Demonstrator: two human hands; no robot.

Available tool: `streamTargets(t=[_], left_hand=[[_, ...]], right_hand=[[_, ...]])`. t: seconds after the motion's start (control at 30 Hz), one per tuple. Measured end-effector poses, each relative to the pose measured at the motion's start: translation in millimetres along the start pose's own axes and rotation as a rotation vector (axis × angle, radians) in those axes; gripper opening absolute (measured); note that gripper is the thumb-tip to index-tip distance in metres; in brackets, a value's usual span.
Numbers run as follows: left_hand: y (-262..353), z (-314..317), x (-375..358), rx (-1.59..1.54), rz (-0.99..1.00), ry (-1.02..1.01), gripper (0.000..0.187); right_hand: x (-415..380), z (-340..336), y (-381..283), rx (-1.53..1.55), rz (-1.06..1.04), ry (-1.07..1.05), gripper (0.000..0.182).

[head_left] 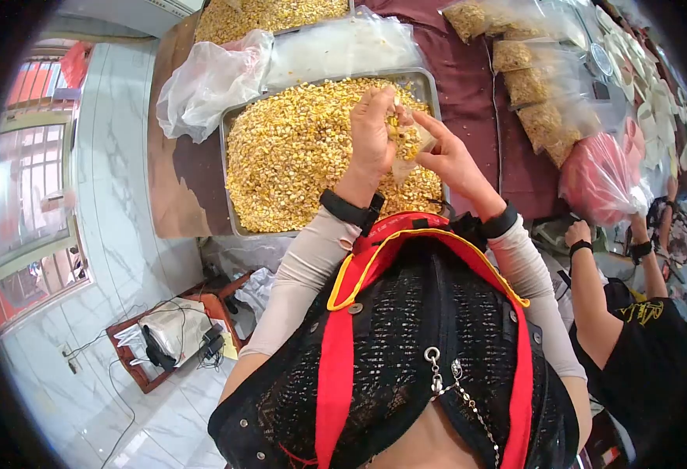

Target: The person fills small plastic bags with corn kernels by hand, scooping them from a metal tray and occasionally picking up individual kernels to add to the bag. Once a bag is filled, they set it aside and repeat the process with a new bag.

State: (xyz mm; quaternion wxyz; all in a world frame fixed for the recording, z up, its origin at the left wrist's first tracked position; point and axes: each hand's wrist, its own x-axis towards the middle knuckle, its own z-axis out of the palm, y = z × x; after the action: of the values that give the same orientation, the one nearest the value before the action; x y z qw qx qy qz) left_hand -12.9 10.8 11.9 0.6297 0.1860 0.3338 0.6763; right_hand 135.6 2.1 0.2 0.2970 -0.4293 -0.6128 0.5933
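Note:
A small clear plastic bag with yellow corn kernels in it (408, 142) is held up between my two hands, over the right part of a metal tray (232, 205). My left hand (371, 134) is closed along the bag's left side, its fingertips curled near the top. On the other side, my right hand (454, 160) grips the bag between thumb and fingers. Loose dried corn kernels (304, 156) are heaped in the tray below. The fingertips partly hide the bag's mouth.
Clear plastic bags (218, 82) lie behind the tray, near a second corn tray (269, 14). Filled bags (527, 82) line the table's right side, near a pink bag (600, 178). A co-worker's arm (593, 293) is at right. A wooden stool (144, 379) stands lower left.

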Motion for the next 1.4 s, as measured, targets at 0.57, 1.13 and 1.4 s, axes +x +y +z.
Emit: streamTargets(t=[0.57, 1.13, 1.4], left_hand=[[1.3, 9.9, 1.1, 0.122, 0.083, 0.024, 0.032], [12.3, -224.2, 64.6, 1.811, 0.25, 0.269, 0.021], [-26.7, -175.7, 27.6, 2.275, 0.562, -0.06, 0.02]], right_hand=[[0.9, -2.8, -1.2, -0.037, 0.004, -0.011, 0.064], [-0.1, -6.6, 7.5, 0.124, 0.069, -0.011, 0.062], [1.4, -7.4, 6.9, 0.039, 0.067, -0.032, 0.065]])
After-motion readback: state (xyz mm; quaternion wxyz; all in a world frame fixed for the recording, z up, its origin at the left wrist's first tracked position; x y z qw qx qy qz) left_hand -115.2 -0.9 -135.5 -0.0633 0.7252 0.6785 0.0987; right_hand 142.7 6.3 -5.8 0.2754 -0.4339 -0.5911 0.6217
